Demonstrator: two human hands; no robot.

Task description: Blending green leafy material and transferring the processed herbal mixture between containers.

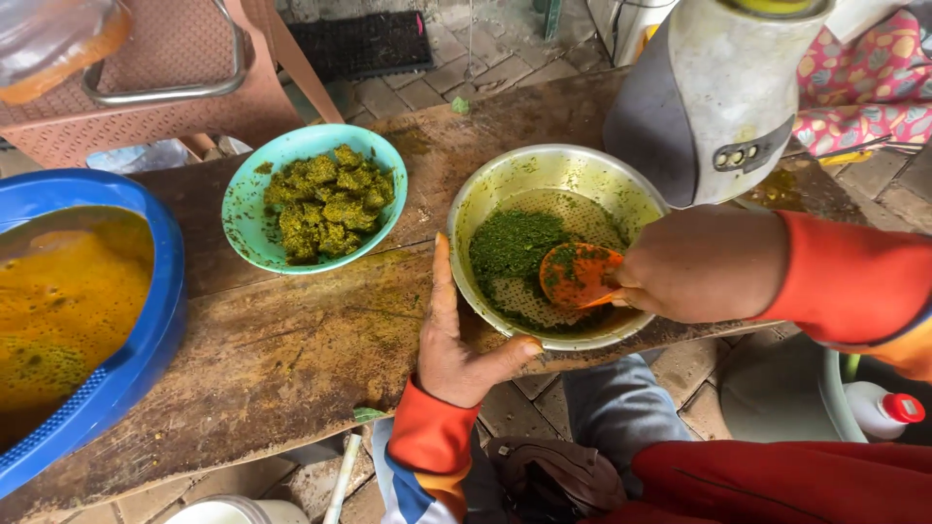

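**Pressing green pulp in a metal strainer bowl**

An orange spoon [579, 275], flecked with green, lies bowl-down on a mass of dark green pulp [513, 247] inside a metal strainer bowl [555, 167] whose perforated floor shows around the pulp. The right hand [701, 264], in an orange-red sleeve, has its fingers closed around the spoon's handle at the bowl's right rim. The left hand [454, 335] rests flat and spread on the wooden bench [291, 349], fingers extended along the bowl's left side, the thumb lying against its near rim; it grips nothing. The bowl sits at the near right part of the bench, whose surface is stained green. To the left, well apart from the bowl, a turquoise bowl [243, 209] holds lumps of yellowish-green pressed pulp [328, 202]. At the far left edge, a blue basin [146, 349] contains orange-brown liquid. A grey cylindrical appliance [699, 107] stands just behind the strainer bowl.
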